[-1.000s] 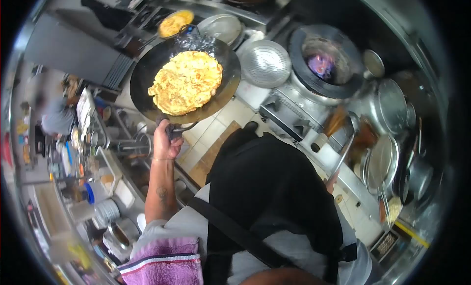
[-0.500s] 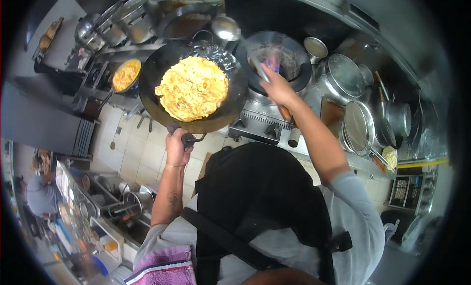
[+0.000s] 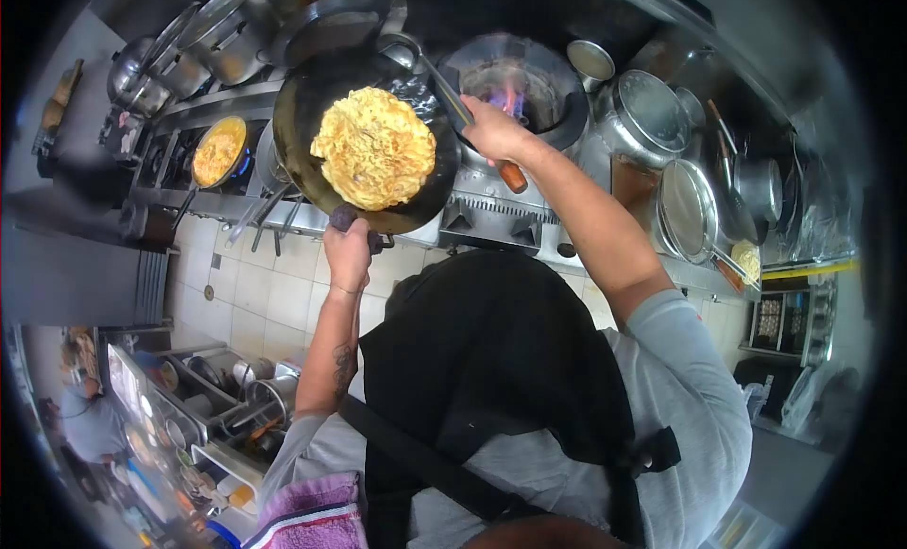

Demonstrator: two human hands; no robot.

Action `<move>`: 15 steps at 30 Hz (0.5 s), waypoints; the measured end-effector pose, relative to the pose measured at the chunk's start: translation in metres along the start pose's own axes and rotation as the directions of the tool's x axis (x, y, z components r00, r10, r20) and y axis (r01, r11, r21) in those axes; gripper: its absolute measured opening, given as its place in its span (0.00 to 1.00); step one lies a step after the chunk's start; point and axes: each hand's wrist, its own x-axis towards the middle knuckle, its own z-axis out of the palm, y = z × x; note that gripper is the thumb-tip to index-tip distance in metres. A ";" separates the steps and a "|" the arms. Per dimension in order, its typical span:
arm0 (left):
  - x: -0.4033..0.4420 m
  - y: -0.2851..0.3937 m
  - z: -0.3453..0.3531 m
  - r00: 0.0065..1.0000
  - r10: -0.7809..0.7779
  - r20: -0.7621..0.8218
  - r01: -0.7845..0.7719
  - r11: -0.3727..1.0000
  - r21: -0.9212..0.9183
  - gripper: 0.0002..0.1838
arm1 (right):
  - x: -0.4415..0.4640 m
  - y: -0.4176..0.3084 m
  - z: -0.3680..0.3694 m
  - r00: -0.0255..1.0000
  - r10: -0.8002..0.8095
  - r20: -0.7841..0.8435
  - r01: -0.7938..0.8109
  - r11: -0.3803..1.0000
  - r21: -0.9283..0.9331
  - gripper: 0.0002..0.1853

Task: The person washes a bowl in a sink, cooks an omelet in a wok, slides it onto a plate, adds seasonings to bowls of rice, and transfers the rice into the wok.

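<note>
My left hand [image 3: 348, 253] is closed round the near handle of a large dark wok [image 3: 299, 138], with a dark cloth [image 3: 344, 217] between palm and metal. The wok is off the burner, to its left. A round yellow omelette [image 3: 375, 149], browned in spots, lies in the wok, with shiny oil beyond it. My right hand [image 3: 496, 133] grips a ladle [image 3: 442, 86] by its long shaft; the wooden end [image 3: 512, 177] sticks out below the fist. The ladle's bowl is near the wok's far right rim; whether it touches cannot be told.
A flame burns in the open wok burner [image 3: 510, 95]. Left of the wok, a small pan [image 3: 220, 152] of yellow food sits over a blue flame. Pots [image 3: 231, 43] stand behind; strainers [image 3: 687, 212] lie at right. Another person [image 3: 90, 424] is at far left.
The wok with the omelette has shifted and tilted slightly. My right hand and the ladle have moved left, the bowl closer to the wok's far rim. The camera view has turned a little.
</note>
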 end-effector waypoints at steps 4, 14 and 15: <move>-0.001 0.017 -0.002 0.998 0.048 0.051 -0.051 0.997 0.059 0.08 | -0.005 -0.014 0.008 0.999 0.023 -0.023 -0.022 1.000 0.017 0.36; 0.029 0.029 -0.024 0.983 0.181 -0.019 -0.158 0.900 0.407 0.14 | 0.035 -0.032 0.046 0.998 0.013 -0.069 -0.004 0.991 0.137 0.36; 0.033 0.022 -0.025 0.982 0.187 -0.018 -0.163 0.896 0.413 0.14 | 0.034 -0.031 0.043 0.997 0.009 -0.072 0.001 0.990 0.143 0.36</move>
